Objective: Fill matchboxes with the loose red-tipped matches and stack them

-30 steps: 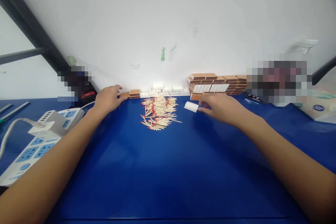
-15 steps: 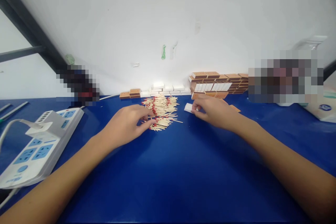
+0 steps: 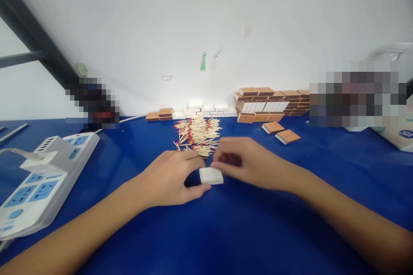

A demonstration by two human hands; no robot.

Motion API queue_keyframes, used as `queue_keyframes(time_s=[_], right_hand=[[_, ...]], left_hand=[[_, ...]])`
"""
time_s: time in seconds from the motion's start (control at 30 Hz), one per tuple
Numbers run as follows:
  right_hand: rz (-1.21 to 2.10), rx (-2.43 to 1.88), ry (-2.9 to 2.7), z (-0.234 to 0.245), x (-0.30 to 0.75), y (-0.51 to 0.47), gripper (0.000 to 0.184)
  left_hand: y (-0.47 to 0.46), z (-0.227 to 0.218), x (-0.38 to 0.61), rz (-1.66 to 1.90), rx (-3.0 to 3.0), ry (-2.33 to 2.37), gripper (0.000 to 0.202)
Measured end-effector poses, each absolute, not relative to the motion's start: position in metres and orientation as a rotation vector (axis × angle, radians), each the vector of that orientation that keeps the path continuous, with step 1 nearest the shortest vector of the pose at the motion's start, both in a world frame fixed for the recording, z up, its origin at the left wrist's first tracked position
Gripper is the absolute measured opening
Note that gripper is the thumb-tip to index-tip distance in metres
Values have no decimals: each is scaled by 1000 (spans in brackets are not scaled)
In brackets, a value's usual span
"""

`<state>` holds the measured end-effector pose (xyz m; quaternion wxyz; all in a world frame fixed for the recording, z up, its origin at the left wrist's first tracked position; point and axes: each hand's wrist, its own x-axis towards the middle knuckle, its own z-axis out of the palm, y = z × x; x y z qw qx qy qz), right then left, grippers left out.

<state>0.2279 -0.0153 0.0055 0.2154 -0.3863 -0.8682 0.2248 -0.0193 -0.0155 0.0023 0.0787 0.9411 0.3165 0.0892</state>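
A white matchbox tray (image 3: 211, 176) lies on the blue table in front of me; whether anything is inside it I cannot make out. My left hand (image 3: 174, 177) grips it from the left, thumb at the near edge and forefinger at the far edge. Just above its right end is my right hand (image 3: 254, 161), fingers curled together and slightly blurred; what they pinch, if anything, is hidden. Directly behind both hands spreads a pile of red-tipped matches (image 3: 198, 133), partly covered by the fingers.
White trays (image 3: 209, 108) line the wall. Brown matchboxes (image 3: 267, 94) are stacked to their right, with two loose matchboxes (image 3: 288, 136) nearer. More boxes (image 3: 159, 114) sit at the left. A power strip (image 3: 41, 193) with a plugged-in cable occupies the left side.
My right hand has brought the white tray left and closer to me. My left hand has moved from the matches to the tray. Two loose matchboxes at the right are now uncovered.
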Motion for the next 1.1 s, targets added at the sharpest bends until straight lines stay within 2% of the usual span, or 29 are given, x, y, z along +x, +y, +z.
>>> queue_keyframes(time_s=[0.13,0.37,0.6,0.87,1.1], right_hand=[[348,-1283,-2345,-11,245,12,12],[401,-1375,-2427,-15,243,14,17],[301,-1305,-2432,-21,234,21,7],[404,-1274,-2393,-29,235,29,13],[234,-1373,-2452,-30,230,23,16]], left_hand=[[-16,1,-21,266,2806,929,29],[-14,0,-21,245,2831,945,30],[-13,-2,-20,227,2804,957,31],[-14,-2,-20,249,2802,951,31],[-12,0,-20,275,2810,952,29]])
